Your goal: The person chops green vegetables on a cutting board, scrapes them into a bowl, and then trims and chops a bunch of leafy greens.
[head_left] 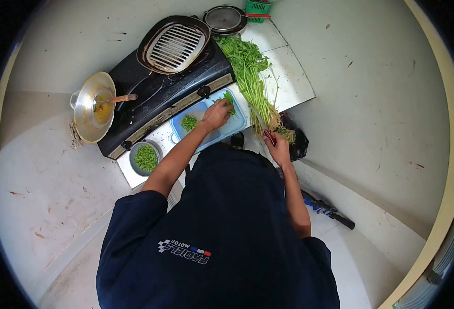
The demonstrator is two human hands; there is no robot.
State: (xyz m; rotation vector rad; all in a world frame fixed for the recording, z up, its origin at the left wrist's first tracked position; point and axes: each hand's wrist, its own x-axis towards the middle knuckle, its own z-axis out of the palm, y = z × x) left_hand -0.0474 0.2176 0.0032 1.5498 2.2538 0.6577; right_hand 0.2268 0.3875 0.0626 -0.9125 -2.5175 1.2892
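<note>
My left hand [217, 114] rests over the blue cutting board [198, 110], its fingers closed on green leaves [229, 99] near the board's right side. A small heap of chopped greens [189, 122] lies on the board's left part. My right hand [278, 148] is wrapped round the dark red handle of a knife [270, 137], to the right of the board. The knife's blade points up and left beside the roots of a long bunch of leafy greens [252, 77]. A grey bowl [132, 159] of chopped greens [146, 157] stands left of the board.
Behind the board is a black stove [170, 95] with a grill pan [174, 45] on it. A wok [90, 121] with a wooden-handled utensil stands at its left. A strainer [223, 19] and green basket [258, 7] are at the back; a black bag [300, 143] hangs right.
</note>
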